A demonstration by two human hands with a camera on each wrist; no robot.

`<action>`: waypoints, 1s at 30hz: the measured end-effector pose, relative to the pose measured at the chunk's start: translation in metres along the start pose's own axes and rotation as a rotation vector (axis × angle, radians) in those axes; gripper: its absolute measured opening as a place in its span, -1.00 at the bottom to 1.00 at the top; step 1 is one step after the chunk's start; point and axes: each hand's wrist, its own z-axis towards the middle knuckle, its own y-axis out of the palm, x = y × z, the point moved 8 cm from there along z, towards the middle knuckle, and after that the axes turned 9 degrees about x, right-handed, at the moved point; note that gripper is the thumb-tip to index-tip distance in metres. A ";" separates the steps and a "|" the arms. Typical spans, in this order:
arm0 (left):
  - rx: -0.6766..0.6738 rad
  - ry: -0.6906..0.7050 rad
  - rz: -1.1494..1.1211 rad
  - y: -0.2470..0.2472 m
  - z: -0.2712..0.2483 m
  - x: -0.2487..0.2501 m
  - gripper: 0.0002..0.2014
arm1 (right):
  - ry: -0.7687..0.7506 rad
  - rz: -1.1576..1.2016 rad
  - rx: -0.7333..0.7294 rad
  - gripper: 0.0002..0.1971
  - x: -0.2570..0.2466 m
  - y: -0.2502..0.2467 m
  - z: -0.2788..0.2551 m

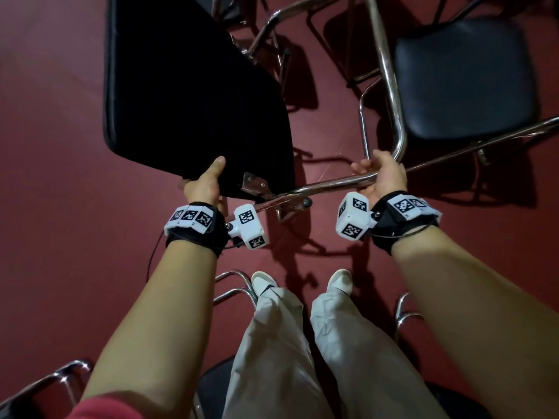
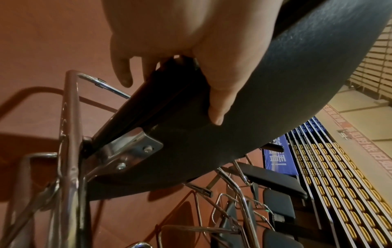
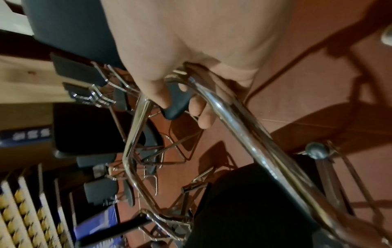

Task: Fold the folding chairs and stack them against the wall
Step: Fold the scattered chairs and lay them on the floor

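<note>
I hold a folding chair with a black padded seat (image 1: 187,95) and a chrome tube frame (image 1: 387,71) above the dark red floor. My left hand (image 1: 204,179) grips the near edge of the seat (image 2: 244,117), thumb on top and fingers curled under it, beside a metal hinge bracket (image 2: 129,151). My right hand (image 1: 382,173) is wrapped round the chrome frame tube (image 3: 244,134) at its bend. The seat is tilted away from the frame.
Another unfolded chair with a black seat (image 1: 462,80) stands at the right. Chrome chair frames (image 1: 233,288) sit close to my feet (image 1: 340,281) and at the lower left. More chairs (image 2: 273,186) stand further off, in front of tiered stands (image 2: 339,176).
</note>
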 end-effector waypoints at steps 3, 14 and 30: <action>0.015 0.055 -0.012 0.004 0.001 0.002 -0.33 | -0.070 0.004 0.056 -0.79 -0.007 -0.006 0.005; -0.052 0.254 0.027 0.032 0.004 0.024 -0.26 | -0.110 -0.243 0.235 -0.94 -0.005 -0.061 0.023; -0.027 0.518 0.392 0.067 -0.039 0.023 0.06 | -0.276 -0.617 0.117 -0.77 -0.048 -0.076 0.016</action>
